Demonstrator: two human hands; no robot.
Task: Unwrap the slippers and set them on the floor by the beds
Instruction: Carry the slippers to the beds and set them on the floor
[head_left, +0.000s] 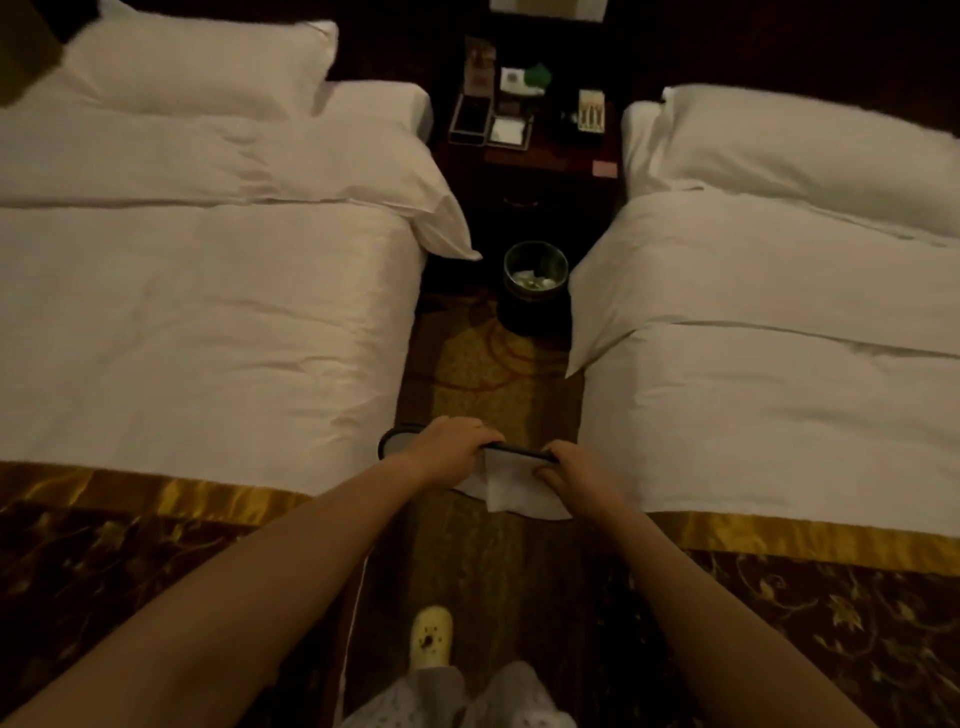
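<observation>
Mid-unwrap, judging by the grip: left hand and right hand both clamped on a slipper low over the carpet between the beds, nearer the bin; next, probably lowering flat beside the left bed.

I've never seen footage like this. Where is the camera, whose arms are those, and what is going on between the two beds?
There is no machine here: the camera sits on a person's head and looks forward and down, so the arms are the wearer's own. The left hand and the right hand together grip a white slipper with a dark edge, held above the patterned carpet in the aisle between two white beds, the left bed and the right bed. Another slipper seems to lie on the floor beside the left bed, partly hidden. Farther off stand a small waste bin and a dark nightstand carrying small items. At the bottom is the person's own foot in a yellow shoe.
</observation>
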